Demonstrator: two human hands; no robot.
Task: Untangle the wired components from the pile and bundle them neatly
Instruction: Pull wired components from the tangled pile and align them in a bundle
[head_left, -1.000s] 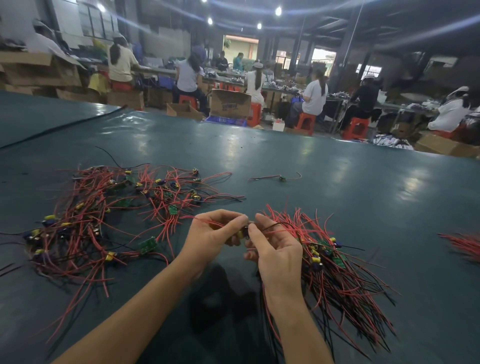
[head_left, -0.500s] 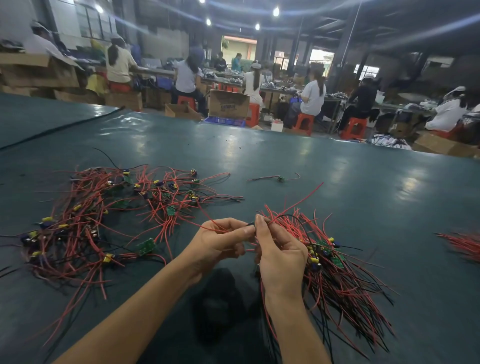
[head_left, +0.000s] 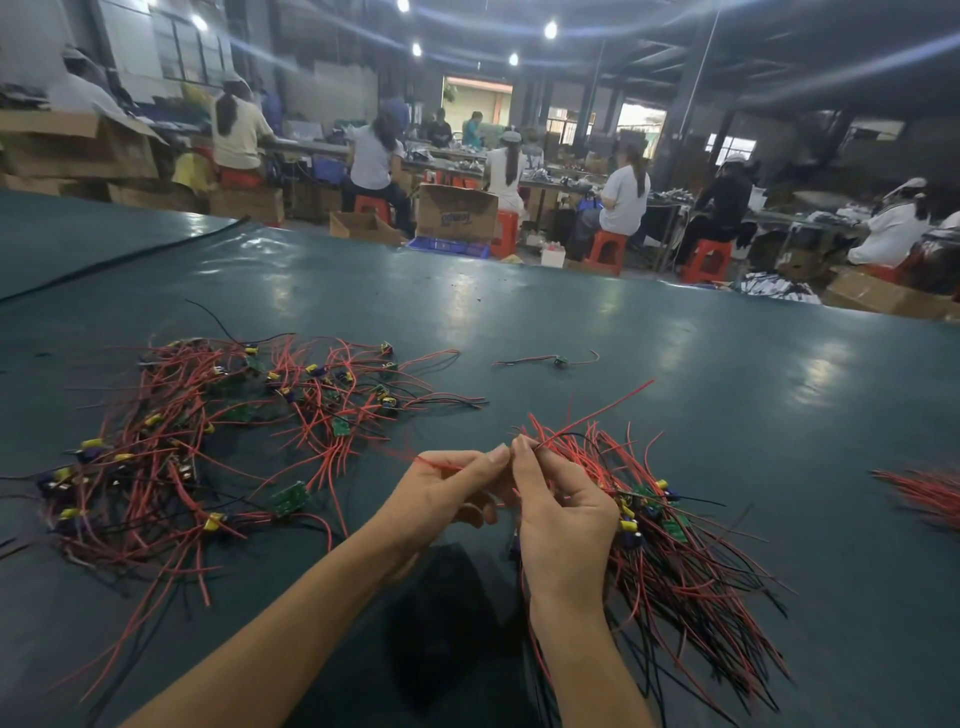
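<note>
A single red wire is pinched low in the middle of the view, just above the table. One stretch is nipped between thumb and forefinger of the left hand, and the next stretch is caught at the fingertips of the right hand. Its free end is thrown up toward 1 o'clock. Such wire is judged light, thin and springy, with smooth insulation that may slip through a loose pinch. It is best taken close to its board end, since a pull on the far tip would only bend it. The solder joints are likely the weak spot, so tugging should be avoided.

At 4 o'clock of the hands a sorted bundle is laid, its leads fanned toward 5 o'clock. Whether it is also gripped by the right hand cannot be told. At 9 to 10 o'clock the tangled pile is spread, with a green board at its near edge. A lone component is seen at 12 o'clock, well apart, and further red wires at 3 o'clock by the frame edge.
</note>
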